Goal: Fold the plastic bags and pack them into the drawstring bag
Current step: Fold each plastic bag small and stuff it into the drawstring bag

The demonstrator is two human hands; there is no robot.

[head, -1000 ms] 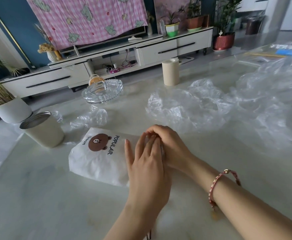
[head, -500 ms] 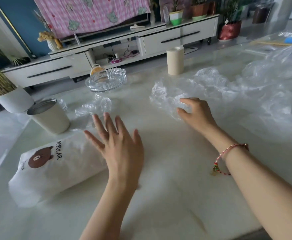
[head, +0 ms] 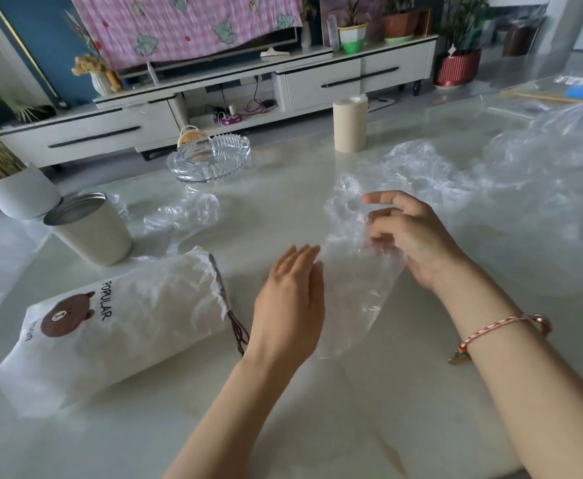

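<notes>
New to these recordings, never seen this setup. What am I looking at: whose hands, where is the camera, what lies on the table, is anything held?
No machine here: a person works with two bare hands, filmed by one wide-angle camera worn on the head, looking forward and down, so both forearms enter from below. The right hand pinches the top of a crumpled clear plastic bag that trails toward the camera over the pale glossy table. The left hand is open, fingers straight, at that bag's edge; contact is unclear. Left of it lies the white drawstring bag with a brown bear print, on its side. A loose pile of clear plastic bags sits at right. Farther back stand a white metal-rimmed cup, a ribbed glass dish and a beige cylinder.
</notes>
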